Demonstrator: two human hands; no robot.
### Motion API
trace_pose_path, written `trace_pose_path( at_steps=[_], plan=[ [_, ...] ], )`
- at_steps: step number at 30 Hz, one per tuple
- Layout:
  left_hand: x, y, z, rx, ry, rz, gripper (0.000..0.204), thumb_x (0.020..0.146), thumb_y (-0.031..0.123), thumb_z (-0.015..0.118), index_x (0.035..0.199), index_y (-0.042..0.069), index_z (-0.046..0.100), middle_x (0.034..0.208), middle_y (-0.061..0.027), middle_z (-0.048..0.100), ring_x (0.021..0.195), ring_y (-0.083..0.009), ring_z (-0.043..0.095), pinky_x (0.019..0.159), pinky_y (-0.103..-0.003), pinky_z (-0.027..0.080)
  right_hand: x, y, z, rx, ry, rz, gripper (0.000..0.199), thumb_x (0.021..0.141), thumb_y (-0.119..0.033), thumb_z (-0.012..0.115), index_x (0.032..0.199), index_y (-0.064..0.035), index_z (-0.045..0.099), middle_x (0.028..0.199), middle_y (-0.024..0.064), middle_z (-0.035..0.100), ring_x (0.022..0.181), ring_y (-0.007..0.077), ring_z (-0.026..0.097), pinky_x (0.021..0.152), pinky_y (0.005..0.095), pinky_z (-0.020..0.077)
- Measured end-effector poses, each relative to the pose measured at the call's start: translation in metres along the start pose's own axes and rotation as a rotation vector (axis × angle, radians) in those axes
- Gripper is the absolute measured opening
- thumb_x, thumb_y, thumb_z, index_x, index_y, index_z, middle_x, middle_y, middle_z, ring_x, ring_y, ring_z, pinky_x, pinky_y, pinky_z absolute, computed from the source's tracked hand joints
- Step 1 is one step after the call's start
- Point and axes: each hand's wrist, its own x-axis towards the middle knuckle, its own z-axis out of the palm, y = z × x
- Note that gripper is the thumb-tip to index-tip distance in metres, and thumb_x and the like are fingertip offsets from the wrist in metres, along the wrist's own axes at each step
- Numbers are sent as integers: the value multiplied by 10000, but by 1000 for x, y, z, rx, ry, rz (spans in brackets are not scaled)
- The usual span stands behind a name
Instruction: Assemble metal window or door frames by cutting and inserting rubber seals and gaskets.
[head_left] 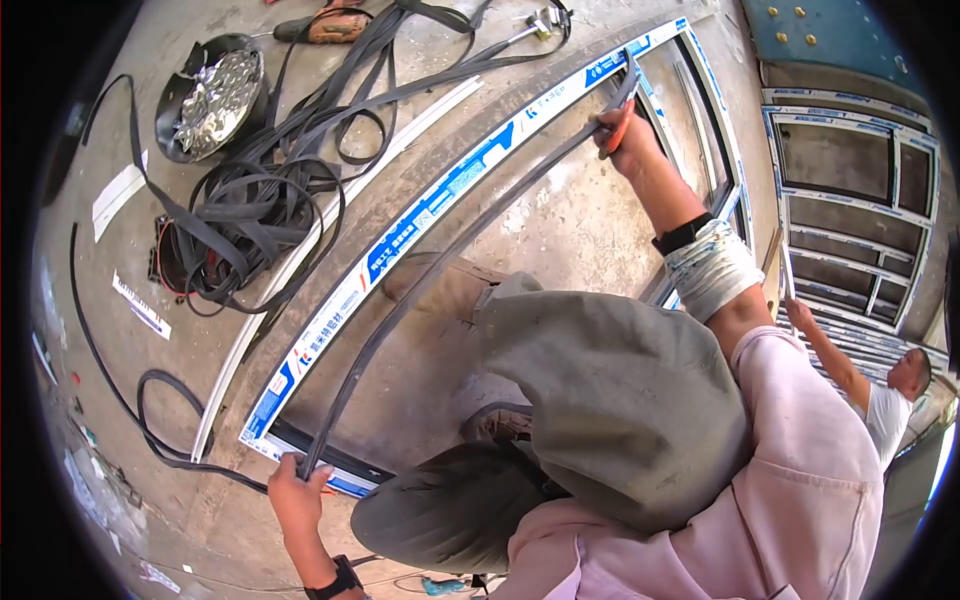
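A window frame (470,170) wrapped in white and blue printed film lies on the floor around my feet. Along the inside of its long side, a black rubber sealing strip (440,258) stretches between my hands. My left hand (298,498) pinches the strip at the frame's near left corner. At the far right corner, my right hand (630,140) is closed around a red-handled cutter (622,122), its narrow jaws pointing at the frame's crossbar. The strip's far end reaches this hand; whether the fingers also grip it is hidden.
A heap of tangled black strip (240,220) lies left of the frame, beside a black bucket of metal scraps (222,95). A long white profile (325,220) lies between heap and frame. An orange drill (325,22) rests beyond. Another person (885,400) works at right near stacked frames (850,205).
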Motion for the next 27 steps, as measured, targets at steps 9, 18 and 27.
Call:
trace_pose_path(
  at_steps=[9,18,27],
  plan=[
    [-11,-36,-5,-272,61,-83,574,835,575,642,827,6,569,580,-25,495,490,-114,485,463,-281,403,-3,41,27,-180,131,-109,233,820,-29,658,1015,-4,533,807,106,610,593,208,609,491,344,534],
    [-2,-34,-12,-293,112,-75,540,870,548,620,855,11,574,593,-8,482,492,-94,453,462,-266,388,66,14,18,-134,333,-194,175,825,-47,579,984,12,621,875,128,649,729,222,661,583,362,529],
    [-7,-36,-2,-211,76,33,423,875,419,637,899,-2,599,610,-30,510,534,-116,484,499,-291,409,71,25,2,-30,564,-186,234,841,-116,620,1031,21,631,960,121,661,874,218,654,644,361,509]
  ],
)
